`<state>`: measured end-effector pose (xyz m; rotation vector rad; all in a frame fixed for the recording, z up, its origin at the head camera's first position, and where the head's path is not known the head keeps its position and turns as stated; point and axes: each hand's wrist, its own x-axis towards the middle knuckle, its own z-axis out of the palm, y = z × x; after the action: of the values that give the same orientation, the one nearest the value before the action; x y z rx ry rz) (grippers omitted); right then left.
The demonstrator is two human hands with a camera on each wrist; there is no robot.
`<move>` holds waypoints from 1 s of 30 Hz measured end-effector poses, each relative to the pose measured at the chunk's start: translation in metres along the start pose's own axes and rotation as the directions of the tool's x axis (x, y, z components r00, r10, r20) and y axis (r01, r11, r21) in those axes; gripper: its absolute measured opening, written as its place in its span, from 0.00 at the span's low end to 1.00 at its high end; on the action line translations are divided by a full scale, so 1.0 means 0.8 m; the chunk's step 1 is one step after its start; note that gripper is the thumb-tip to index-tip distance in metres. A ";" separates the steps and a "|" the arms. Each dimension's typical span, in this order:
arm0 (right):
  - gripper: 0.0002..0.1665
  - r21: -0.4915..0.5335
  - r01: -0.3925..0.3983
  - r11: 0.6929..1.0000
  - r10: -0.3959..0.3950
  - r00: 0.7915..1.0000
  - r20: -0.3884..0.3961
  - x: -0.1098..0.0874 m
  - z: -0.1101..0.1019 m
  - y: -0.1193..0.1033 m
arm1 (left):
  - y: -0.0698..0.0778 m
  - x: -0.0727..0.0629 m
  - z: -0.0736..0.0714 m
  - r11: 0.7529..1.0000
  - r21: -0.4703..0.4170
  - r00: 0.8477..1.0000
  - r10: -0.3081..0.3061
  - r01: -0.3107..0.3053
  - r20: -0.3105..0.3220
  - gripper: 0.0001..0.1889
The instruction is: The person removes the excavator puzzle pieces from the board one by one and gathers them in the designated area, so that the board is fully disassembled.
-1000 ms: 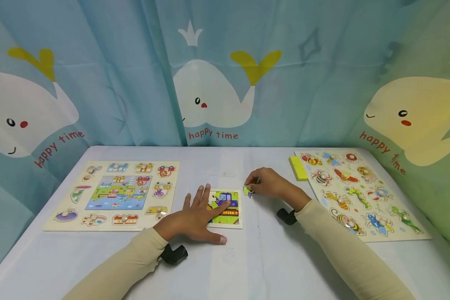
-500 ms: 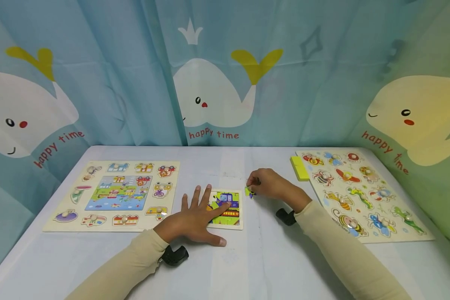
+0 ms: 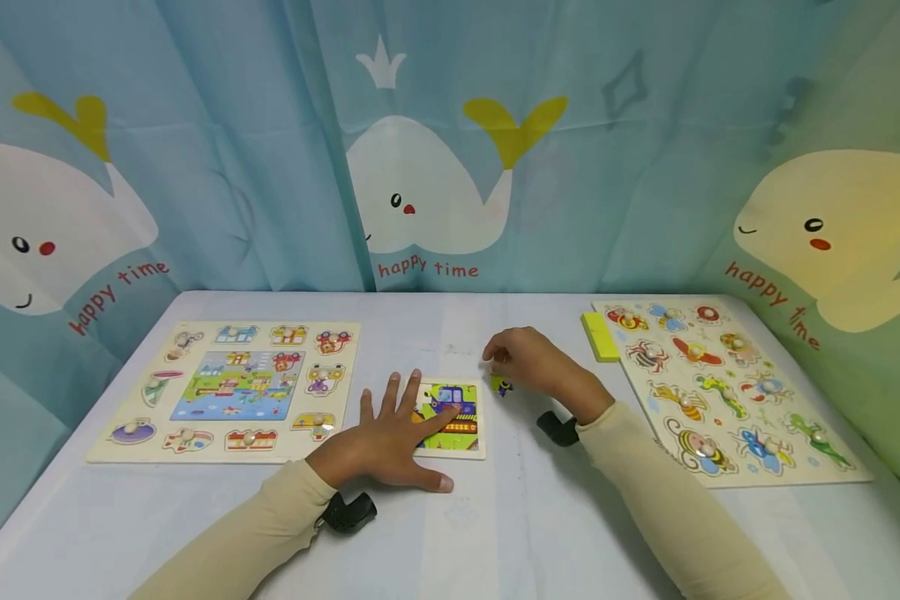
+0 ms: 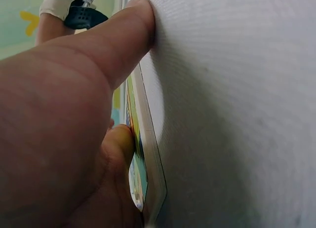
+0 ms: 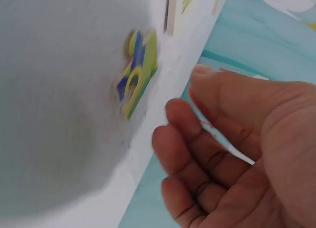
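Note:
My left hand (image 3: 386, 442) lies with fingers spread over the left part of a small framed jigsaw puzzle (image 3: 461, 437) showing a purple vehicle on green, its index finger on the picture. In the left wrist view the thumb rests on the tablecloth beside the puzzle's pale wooden edge (image 4: 155, 173). Just right of the frame lies a loose puzzle piece (image 3: 502, 386), green with purple and yellow. Above that piece my right hand (image 3: 534, 365) hovers with loosely bent fingers and nothing in them. A gap shows between its fingertips and the piece (image 5: 140, 70) in the right wrist view.
A large knob puzzle board (image 3: 180, 392) with vehicle pieces lies at left. Another, with insect pieces (image 3: 727, 400), lies at right, a yellow block (image 3: 598, 337) against its left edge. Behind the table hangs a blue whale curtain (image 3: 435, 75).
My right hand has let go of the puzzle piece and lifted slightly up and to the left. The piece stays on the table. The left hand stays on the puzzle.

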<state>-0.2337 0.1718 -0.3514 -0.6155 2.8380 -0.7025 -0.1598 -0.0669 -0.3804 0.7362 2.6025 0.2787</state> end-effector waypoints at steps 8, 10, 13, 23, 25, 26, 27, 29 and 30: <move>0.12 0.061 0.117 0.991 -0.116 0.993 -0.014 0.007 0.010 -0.012 | 0.000 0.001 -0.001 1.000 0.005 1.000 -0.004 0.004 0.010 0.50; 0.12 0.072 0.134 0.988 -0.133 0.991 -0.010 0.009 0.013 -0.015 | 0.000 0.001 -0.001 1.000 0.007 1.000 -0.002 0.002 0.011 0.50; 0.12 0.086 0.170 0.982 -0.171 0.985 0.002 0.012 0.019 -0.020 | -0.001 0.001 -0.001 1.000 0.007 1.000 -0.002 0.002 0.013 0.50; 0.10 0.108 0.256 0.961 -0.261 0.965 0.034 0.015 0.042 -0.036 | 0.001 0.001 -0.001 1.000 0.022 1.000 -0.007 0.006 0.017 0.50; 0.11 0.090 0.273 0.958 -0.277 0.960 0.034 0.016 0.045 -0.038 | 0.000 0.000 -0.001 1.000 0.028 1.000 -0.010 0.010 0.013 0.50; 0.11 0.080 0.285 0.955 -0.288 0.957 0.035 0.017 0.046 -0.038 | 0.000 0.000 -0.002 0.999 0.030 1.000 -0.012 0.011 0.013 0.50; 0.12 0.071 0.293 0.953 -0.296 0.954 0.038 0.018 0.047 -0.039 | 0.000 0.000 -0.002 0.999 0.030 1.000 -0.010 0.010 0.013 0.50; 0.13 0.063 0.304 0.951 -0.307 0.950 0.049 0.019 0.048 -0.040 | 0.000 -0.001 -0.003 1.000 0.027 1.000 -0.008 0.008 0.014 0.49; 0.14 0.061 0.306 0.950 -0.310 0.949 0.054 0.019 0.049 -0.041 | 0.000 -0.001 -0.003 1.000 0.027 1.000 -0.007 0.007 0.015 0.49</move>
<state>-0.2264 0.1233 -0.3709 -1.0680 2.6835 -0.7841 -0.1603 -0.0671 -0.3782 0.7352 2.5987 0.2358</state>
